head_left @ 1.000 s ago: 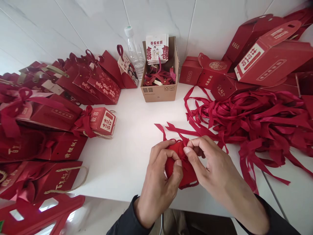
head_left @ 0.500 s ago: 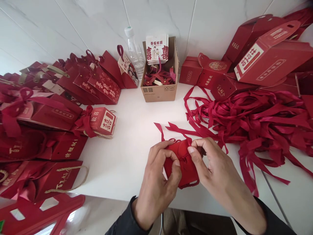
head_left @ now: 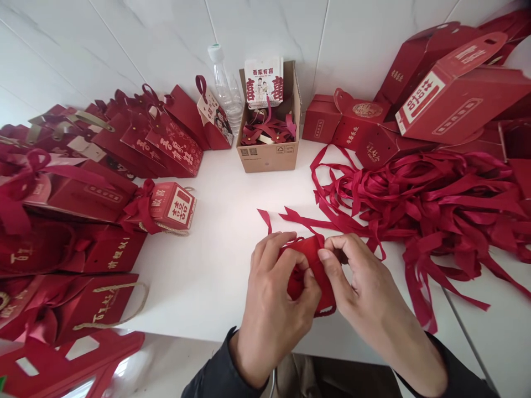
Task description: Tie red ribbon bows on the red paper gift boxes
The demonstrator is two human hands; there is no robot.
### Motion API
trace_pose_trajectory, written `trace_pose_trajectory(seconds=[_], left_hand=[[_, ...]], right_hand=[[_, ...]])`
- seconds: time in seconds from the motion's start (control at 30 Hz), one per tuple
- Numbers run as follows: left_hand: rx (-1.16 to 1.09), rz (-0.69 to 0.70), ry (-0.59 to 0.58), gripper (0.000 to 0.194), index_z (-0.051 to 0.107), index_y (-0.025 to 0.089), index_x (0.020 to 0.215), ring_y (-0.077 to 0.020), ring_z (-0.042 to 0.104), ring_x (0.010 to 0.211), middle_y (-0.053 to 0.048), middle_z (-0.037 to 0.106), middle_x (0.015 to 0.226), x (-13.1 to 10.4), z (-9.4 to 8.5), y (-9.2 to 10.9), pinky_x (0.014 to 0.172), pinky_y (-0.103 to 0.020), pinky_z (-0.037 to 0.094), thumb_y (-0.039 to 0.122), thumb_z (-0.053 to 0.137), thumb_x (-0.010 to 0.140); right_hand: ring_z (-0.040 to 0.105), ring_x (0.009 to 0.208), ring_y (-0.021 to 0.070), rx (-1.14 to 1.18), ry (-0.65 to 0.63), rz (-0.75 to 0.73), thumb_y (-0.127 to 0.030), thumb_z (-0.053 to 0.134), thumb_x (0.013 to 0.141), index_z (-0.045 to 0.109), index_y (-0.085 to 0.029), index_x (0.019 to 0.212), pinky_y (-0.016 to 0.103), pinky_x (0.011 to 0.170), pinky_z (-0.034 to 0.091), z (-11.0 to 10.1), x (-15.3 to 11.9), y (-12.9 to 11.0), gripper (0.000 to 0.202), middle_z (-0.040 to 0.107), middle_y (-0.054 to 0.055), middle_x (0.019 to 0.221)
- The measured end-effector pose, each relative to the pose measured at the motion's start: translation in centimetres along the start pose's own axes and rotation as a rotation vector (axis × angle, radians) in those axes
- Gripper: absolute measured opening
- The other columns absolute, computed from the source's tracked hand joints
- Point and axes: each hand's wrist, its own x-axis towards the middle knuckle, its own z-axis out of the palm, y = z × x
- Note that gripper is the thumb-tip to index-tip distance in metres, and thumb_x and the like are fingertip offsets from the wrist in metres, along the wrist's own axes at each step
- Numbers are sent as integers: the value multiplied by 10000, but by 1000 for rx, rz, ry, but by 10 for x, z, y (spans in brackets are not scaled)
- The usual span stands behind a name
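Note:
A small bright red box or pouch (head_left: 319, 271) with twisted red cord at its edges lies near the table's front edge, partly covered by both hands. Over its left side, my left hand (head_left: 286, 287) has thumb and index finger pinched together at the middle; what is between the tips is too small to make out. My right hand (head_left: 352, 271) pinches a red ribbon at the upper right edge of the red piece. Ribbon ends (head_left: 301, 219) stretch away behind the hands, beside the larger ribbon heap (head_left: 435, 204) on the right.
Red gift boxes (head_left: 103, 190) crowd the left side, one small box (head_left: 170, 207) nearest the middle. A cardboard carton (head_left: 267, 157) with cards and ribbons and a plastic bottle (head_left: 226, 83) stand at the back. More red boxes (head_left: 460, 105) are stacked back right.
My left hand has moved right over the red piece, its thumb and index finger now pinched at the middle. My right hand has stayed nearly in place.

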Motion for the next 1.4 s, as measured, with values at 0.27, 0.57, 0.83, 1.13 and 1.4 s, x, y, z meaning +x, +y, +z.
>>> trace_pose_trajectory(seconds=[0.27, 0.57, 0.83, 1.13, 1.4], left_hand=[[12, 10, 18, 185, 565, 234, 1105, -254, 547, 1287, -89, 633, 1312, -12, -12, -7, 1062, -448, 469, 115, 579, 964], [40, 12, -12, 164, 549, 248, 1007, -190, 556, 1299, -66, 620, 1297, -22, -27, -14, 1058, -344, 458, 97, 494, 1042], [-51, -162, 142, 103, 538, 273, 1173, -225, 541, 1368, -90, 583, 1436, -33, -24, -24, 1071, -393, 453, 238, 497, 1085], [-230, -581, 57, 492, 603, 265, 809, -257, 607, 798, -50, 672, 825, -24, -21, -25, 730, -377, 489, 680, 448, 1022], [-592, -458, -40, 371, 758, 244, 1064, -191, 618, 742, -8, 671, 791, -1, -27, -17, 656, -285, 480, 566, 578, 1026]], right_hand=[[506, 532, 143, 13, -11, 57, -328, 485, 1077, 535, -240, 955, 271, 441, 384, -1, 0, -2, 159, 649, 19, 823], [457, 480, 140, 30, -21, 107, -353, 463, 1069, 531, -245, 925, 288, 427, 365, -2, -2, -2, 193, 626, 7, 763], [603, 569, 158, 100, -42, 171, -411, 476, 1080, 537, -266, 940, 263, 435, 430, -3, -8, -4, 210, 651, -4, 764], [769, 1084, 250, 207, -105, 219, -534, 567, 1040, 598, -301, 1316, 300, 668, 652, 1, -6, 5, 363, 778, 87, 1202], [676, 1303, 301, 360, -218, 302, -541, 580, 1021, 648, -382, 1397, 409, 877, 674, -11, -18, -18, 414, 707, 70, 1413]])
